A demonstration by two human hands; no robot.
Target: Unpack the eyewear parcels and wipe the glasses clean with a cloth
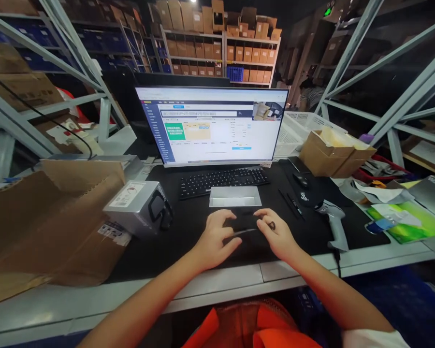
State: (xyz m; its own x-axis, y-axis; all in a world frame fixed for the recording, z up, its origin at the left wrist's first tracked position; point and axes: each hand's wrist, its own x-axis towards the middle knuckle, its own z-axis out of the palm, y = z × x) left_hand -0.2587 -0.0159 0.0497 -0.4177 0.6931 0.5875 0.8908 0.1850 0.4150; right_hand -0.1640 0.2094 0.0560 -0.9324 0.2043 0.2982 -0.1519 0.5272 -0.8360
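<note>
While bending over the black desk mat (188, 241): handling a small dark flat item (247, 230) between both hands.
Head view: left hand (212, 240) and right hand (280, 235) pinching its ends, just before the keyboard (223, 181), barcode scanner (334, 220) lying nearby; seeming light, thin, probably slippery; best gripping by the edges.

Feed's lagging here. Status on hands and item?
Left hand and right hand both on small dark item on black mat. Grip unclear. Silver box left, scanner right.
</note>
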